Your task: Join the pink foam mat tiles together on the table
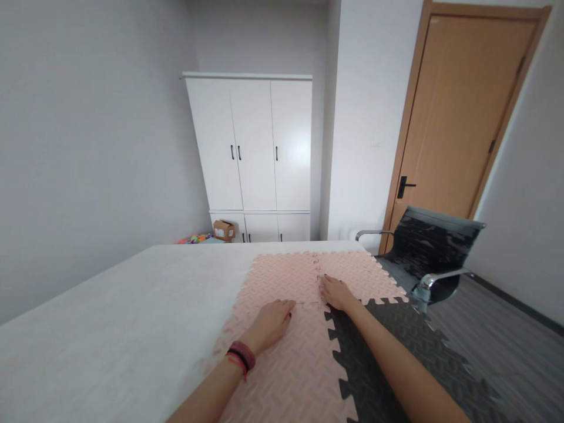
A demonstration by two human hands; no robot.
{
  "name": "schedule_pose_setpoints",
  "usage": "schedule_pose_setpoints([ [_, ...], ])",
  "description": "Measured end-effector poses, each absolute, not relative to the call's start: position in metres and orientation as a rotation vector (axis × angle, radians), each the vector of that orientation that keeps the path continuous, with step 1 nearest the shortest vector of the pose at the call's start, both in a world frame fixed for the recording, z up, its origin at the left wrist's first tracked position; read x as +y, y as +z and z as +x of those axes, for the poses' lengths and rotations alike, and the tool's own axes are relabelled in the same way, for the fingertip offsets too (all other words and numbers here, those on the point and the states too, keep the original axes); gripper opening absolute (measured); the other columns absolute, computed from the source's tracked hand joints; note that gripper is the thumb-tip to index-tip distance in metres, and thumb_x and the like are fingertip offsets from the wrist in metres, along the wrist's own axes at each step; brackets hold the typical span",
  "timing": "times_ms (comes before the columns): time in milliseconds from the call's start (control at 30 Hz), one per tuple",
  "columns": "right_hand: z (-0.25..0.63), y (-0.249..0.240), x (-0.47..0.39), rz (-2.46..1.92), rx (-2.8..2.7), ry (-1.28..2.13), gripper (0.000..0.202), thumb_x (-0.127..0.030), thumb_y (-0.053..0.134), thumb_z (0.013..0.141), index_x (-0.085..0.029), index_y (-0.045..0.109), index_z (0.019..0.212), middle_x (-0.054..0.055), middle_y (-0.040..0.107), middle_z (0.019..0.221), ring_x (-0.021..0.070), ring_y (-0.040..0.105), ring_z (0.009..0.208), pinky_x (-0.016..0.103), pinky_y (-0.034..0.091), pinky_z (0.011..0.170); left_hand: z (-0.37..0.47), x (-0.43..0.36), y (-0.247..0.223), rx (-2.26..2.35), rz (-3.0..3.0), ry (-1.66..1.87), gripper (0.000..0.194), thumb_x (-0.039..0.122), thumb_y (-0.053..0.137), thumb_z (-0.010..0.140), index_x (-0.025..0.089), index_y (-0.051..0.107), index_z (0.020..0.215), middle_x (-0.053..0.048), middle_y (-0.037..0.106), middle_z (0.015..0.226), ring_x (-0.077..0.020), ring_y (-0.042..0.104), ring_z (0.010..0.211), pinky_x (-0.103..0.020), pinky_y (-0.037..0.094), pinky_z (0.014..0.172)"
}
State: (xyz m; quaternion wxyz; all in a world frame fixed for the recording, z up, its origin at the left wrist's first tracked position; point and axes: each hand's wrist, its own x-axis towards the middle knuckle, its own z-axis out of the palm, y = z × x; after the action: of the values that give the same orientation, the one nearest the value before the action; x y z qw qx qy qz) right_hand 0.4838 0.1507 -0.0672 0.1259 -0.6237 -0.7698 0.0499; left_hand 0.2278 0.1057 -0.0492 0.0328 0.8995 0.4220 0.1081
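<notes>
Several interlocking foam mat tiles lie on a white-covered table (132, 317). Pink tiles (282, 276) fill the middle and far side, and a dark grey tile (374, 352) sits at the near right. My left hand (271, 323) lies flat, palm down, on a near pink tile, with a red and black band at the wrist. My right hand (337, 292) presses flat on the toothed seam where the pink tiles meet the grey one. Neither hand holds anything.
A black mesh office chair (423, 252) with chrome arms stands at the table's right side. Behind are a white wardrobe (253, 153), a small cardboard box (224, 230) and colourful toys on the floor, and a closed wooden door (458, 117).
</notes>
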Motion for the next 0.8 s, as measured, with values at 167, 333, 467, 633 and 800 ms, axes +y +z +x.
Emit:
schedule_pose_setpoints([
  [167,0.573,-0.076,0.160,-2.083,-1.938,0.104,0.056,-0.028,0.042,0.082,-0.011,0.039,0.136,0.017,0.036,0.144,0.0247,0.036,0.131,0.039,0.031,0.104,0.234,0.098,-0.048,1.267,2.822,0.261,0.046,0.039,0.024,0.089,0.030,0.036,0.133,-0.008,0.057,0.115,-0.0234,0.052,0.102,-0.040,0.041,0.090],
  [333,0.677,-0.082,0.132,-2.315,-1.654,0.057,0.053,-0.023,0.039,0.081,-0.005,0.044,0.131,0.022,0.045,0.136,0.0281,0.042,0.127,0.041,0.032,0.103,0.253,0.095,-0.054,1.332,2.837,0.259,0.048,0.045,0.024,0.088,0.031,0.038,0.132,-0.013,0.051,0.120,-0.0309,0.047,0.107,-0.050,0.039,0.091],
  [467,0.705,-0.094,0.112,-2.369,-1.626,0.106,0.046,-0.024,0.036,0.082,-0.006,0.055,0.121,0.020,0.058,0.123,0.0257,0.049,0.120,0.036,0.035,0.099,0.259,0.098,-0.055,1.365,2.841,0.242,0.045,0.039,0.026,0.087,0.031,0.042,0.128,-0.014,0.051,0.118,-0.0332,0.047,0.106,-0.053,0.039,0.087],
  [633,0.693,-0.107,0.106,-2.415,-1.566,0.120,0.049,-0.033,0.037,0.082,-0.005,0.055,0.117,0.022,0.060,0.116,0.0291,0.056,0.110,0.039,0.040,0.093,0.260,0.097,-0.049,1.351,2.868,0.224,0.039,0.039,0.030,0.086,0.029,0.052,0.116,-0.014,0.053,0.111,-0.0324,0.049,0.103,-0.053,0.039,0.087],
  [800,0.685,-0.106,0.094,-2.368,-1.561,0.105,0.037,-0.027,0.038,0.081,-0.013,0.061,0.107,0.021,0.062,0.112,0.0305,0.054,0.112,0.041,0.037,0.095,0.256,0.093,-0.043,1.322,2.848,0.200,0.039,0.038,0.036,0.084,0.031,0.053,0.118,-0.013,0.056,0.109,-0.0314,0.053,0.100,-0.050,0.043,0.084],
])
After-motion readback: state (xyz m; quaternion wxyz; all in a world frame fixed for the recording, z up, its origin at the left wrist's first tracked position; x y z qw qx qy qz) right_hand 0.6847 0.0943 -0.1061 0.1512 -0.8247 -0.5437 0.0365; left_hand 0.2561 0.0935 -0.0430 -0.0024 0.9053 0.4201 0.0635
